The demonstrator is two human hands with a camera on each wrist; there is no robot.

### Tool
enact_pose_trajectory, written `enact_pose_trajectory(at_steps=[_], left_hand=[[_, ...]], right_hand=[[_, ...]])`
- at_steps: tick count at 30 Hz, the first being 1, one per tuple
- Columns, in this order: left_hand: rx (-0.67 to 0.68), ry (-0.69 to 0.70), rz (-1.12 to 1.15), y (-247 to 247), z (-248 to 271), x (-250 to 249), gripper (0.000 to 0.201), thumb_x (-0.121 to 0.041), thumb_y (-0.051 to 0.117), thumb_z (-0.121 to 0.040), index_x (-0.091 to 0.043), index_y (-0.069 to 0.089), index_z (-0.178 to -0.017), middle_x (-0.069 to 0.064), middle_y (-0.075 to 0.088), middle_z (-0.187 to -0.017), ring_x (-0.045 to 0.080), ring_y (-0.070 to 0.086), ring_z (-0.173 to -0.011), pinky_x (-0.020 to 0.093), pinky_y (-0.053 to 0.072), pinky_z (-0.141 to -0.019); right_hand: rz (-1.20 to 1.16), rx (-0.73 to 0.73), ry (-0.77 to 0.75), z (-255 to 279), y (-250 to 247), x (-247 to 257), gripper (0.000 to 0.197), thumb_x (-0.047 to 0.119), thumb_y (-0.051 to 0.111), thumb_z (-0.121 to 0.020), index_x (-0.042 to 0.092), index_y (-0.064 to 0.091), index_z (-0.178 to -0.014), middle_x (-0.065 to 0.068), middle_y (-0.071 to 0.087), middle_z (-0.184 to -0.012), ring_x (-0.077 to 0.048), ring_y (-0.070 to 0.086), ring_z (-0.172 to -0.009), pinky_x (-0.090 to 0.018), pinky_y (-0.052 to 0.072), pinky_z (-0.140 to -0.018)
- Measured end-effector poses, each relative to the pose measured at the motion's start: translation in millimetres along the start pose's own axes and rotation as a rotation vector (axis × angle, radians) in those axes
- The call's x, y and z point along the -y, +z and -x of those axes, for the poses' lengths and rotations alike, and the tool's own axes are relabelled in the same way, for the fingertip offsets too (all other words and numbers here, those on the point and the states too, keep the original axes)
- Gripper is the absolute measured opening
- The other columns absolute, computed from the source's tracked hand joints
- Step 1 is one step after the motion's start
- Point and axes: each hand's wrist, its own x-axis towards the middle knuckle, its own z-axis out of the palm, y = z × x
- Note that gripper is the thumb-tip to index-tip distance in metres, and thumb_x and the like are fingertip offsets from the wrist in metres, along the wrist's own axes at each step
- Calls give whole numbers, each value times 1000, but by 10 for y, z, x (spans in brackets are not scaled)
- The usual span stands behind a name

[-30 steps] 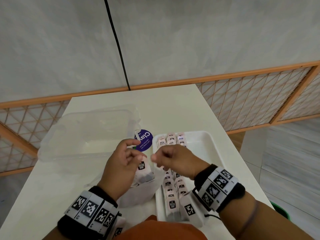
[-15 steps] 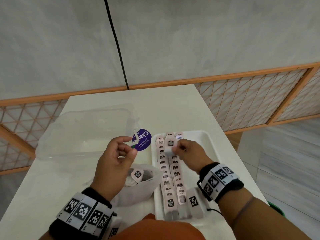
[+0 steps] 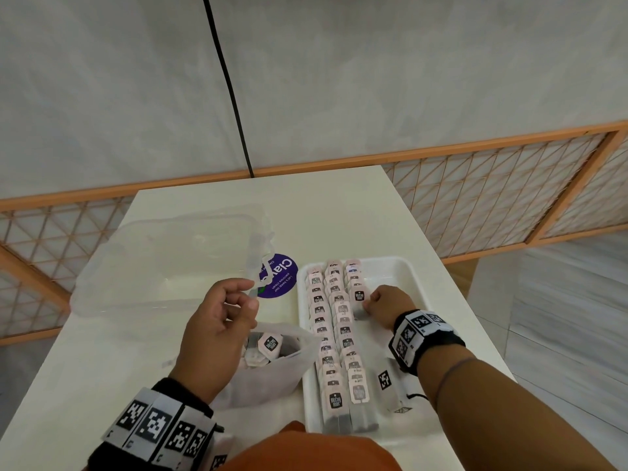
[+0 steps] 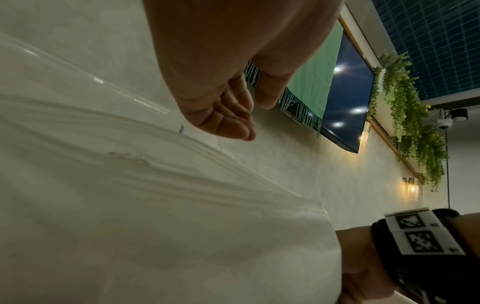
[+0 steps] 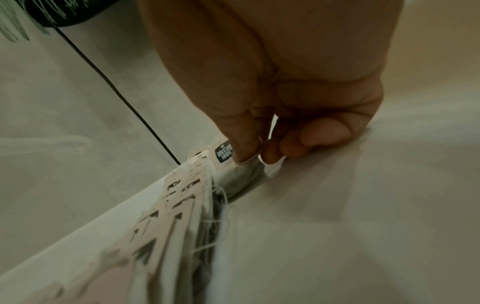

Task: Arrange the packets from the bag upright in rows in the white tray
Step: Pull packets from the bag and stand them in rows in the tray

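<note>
Right hand (image 3: pixel 385 305) pinches a tea bag packet (image 3: pixel 359 300) between thumb and fingertip, seating it at the near end of the short third row in the white tray (image 3: pixel 413 283); the right wrist view shows the thumb on the pink tag (image 5: pixel 224 154) and the pouch body down against the tray floor, leaning on the packets behind it. Rows run along the tray's long axis, away from the person; two full rows on the tray's left side, third row only at the far end. Held packet stands about upright, tag up, faces across the row line. Left hand (image 3: pixel 221 329) is over the plastic bag (image 3: pixel 272 365), fingers loosely curled; it looks to hold the bag's rim open but I cannot tell the grip for sure. More packets (image 3: pixel 270 345) lie jumbled inside the bag, just left of the tray, nearer the left hand. Likely next: right hand lets go and crosses left to the bag mouth. A clear lid (image 3: pixel 163 263) lies on the table further left
</note>
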Motion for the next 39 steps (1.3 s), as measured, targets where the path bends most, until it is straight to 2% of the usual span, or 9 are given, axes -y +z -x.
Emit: enact_pose_trajectory(at_steps=[7,13,17,23,27,30,33,36,39], left_hand=[[0,-17,-5,-4,-11,48,24,-18,58,-92,-41,58,-100,-11,62,-83,14,66,-71,38,55,-75],[9,-23,-15,-1,-4,67,24,-18,58,-92,-41,58,-100,-10,62,-84,14,66,-70,39,55,-74],[17,-30,-15,-13,-4,84,26,-19,58,-92,-44,58,-98,-10,61,-84,14,66,-70,37,54,-72],[29,-28,-42,-29,7,89,25,-16,58,-92,-41,61,-94,-10,63,-83,12,65,-69,34,54,-70],[118,-15,-129,-97,59,52,22,-10,59,-90,-29,66,-81,-3,68,-74,10,65,-68,25,53,-68],[254,-1,-406,-139,93,99,22,-13,58,-91,-30,67,-81,-9,71,-78,7,64,-73,19,50,-67],[372,2,-689,-135,114,193,23,-19,56,-91,-33,63,-108,-15,65,-100,2,60,-82,19,48,-78],[449,-52,-742,-99,124,246,56,-27,65,-83,-36,43,-133,-13,54,-121,5,55,-92,21,46,-85],[495,-74,-804,-68,115,297,94,-40,76,-67,-33,24,-145,-10,35,-137,12,47,-119,26,44,-96]], right_hand=[[-139,-32,46,59,28,-35,31,31,59,-90,15,50,-114,-5,57,-104,-21,51,-91,-26,38,-78],[-138,-12,30,80,43,-20,34,28,54,-92,15,50,-123,-8,59,-117,-21,51,-94,-26,40,-80],[-152,-20,42,86,26,22,38,24,48,-93,13,47,-130,-9,57,-124,-25,55,-108,-28,43,-84],[-96,38,13,65,48,63,23,16,51,-86,7,56,-107,-11,63,-109,-25,57,-89,-34,47,-79],[-91,22,9,124,20,60,45,22,49,-91,11,43,-135,-11,52,-130,-26,55,-111,-27,42,-82],[-129,-56,-159,305,-32,144,42,24,51,-90,20,45,-131,-8,54,-121,-19,57,-92,-24,42,-72],[-209,-28,-513,651,-72,302,26,25,58,-90,36,52,-114,4,51,-104,-9,54,-82,-19,41,-74],[-166,198,-777,981,-77,412,36,29,63,-89,52,51,-114,11,42,-113,-3,51,-94,-14,42,-83],[110,237,-911,1099,-16,413,38,33,62,-88,49,53,-122,11,40,-118,-4,44,-106,-17,38,-91]])
